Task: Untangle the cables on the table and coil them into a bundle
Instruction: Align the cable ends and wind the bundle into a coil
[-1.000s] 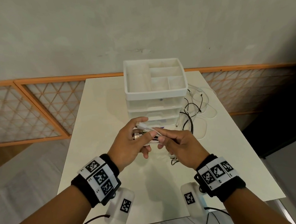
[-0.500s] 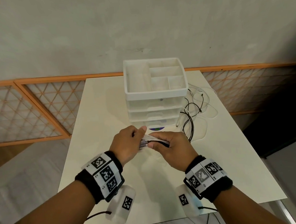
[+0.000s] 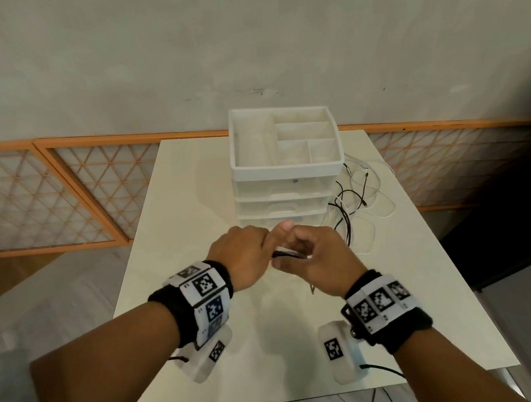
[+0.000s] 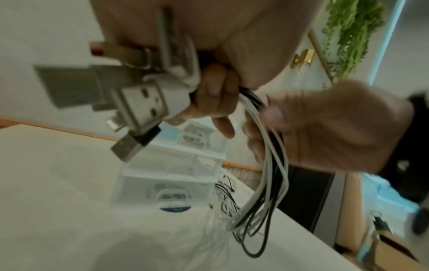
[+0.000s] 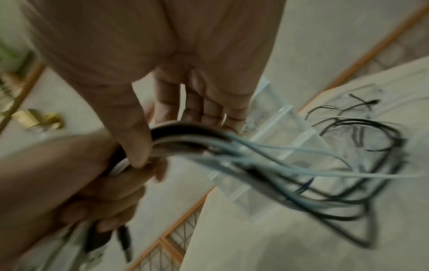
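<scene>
1. Your left hand (image 3: pixel 242 255) is fisted around the plug end of the cables (image 4: pixel 267 165). The fingers (image 4: pixel 213 95) curl tight around the black and white strands.
2. In the left wrist view, USB plugs (image 4: pixel 144 102) fan out of that fist: one white, one black, plus bare metal ones.
3. Your right hand (image 3: pixel 317 259) sits just beside the left, knuckles almost touching. Its thumb presses the strands against curled fingers (image 5: pixel 204 102), so it grips the same bunch.
4. Between the two hands, a short run of black and white strands shows in the head view.
5. From your right hand the strands drop to the counter (image 3: pixel 195 189) and trail off to the right.
6. The loose remainder (image 3: pixel 357 201) lies tangled on the counter, just right of the drawer unit (image 3: pixel 285 193). Black loops overlap white ones, and several small connectors lie at the far side.
7. Both hands are off the counter surface, in front of the drawer unit.
8. The drawer unit's top tray (image 3: pixel 240 159) has divided compartments. I can't tell whether anything sits in them.
9. The wrist views are motion-blurred, so the exact strand count is unreadable.
</scene>
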`<state>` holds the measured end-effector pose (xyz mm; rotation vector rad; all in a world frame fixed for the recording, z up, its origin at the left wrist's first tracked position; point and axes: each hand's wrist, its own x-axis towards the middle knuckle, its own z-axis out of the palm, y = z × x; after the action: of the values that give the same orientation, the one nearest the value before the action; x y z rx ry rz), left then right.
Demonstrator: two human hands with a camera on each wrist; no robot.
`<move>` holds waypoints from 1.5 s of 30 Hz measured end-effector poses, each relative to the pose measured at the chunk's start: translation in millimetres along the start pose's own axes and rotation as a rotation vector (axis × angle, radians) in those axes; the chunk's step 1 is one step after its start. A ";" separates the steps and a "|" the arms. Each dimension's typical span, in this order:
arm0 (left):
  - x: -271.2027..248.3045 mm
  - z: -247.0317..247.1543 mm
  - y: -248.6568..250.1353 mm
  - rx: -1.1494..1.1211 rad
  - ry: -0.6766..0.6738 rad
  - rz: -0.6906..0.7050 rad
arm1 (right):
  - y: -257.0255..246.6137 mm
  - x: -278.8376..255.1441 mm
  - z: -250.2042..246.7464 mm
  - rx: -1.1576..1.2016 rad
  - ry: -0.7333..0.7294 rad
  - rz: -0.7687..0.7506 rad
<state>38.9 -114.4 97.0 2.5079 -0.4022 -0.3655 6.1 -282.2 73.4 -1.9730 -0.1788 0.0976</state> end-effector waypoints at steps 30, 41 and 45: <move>3.1 -47.0 10.4 -0.276 0.072 0.121 | 35.0 9.3 -23.3 0.112 0.046 0.121; 11.0 -77.0 -0.3 -0.102 0.125 0.090 | 56.4 29.1 -115.2 -0.510 0.415 0.382; 21.2 -77.5 -15.1 -0.105 0.270 -0.026 | 4.3 29.6 -138.8 -0.435 0.866 0.073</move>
<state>87.9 -72.0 146.9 2.4182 -0.2367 -0.0528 56.6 -404.5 125.0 -2.2653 0.4733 -0.7983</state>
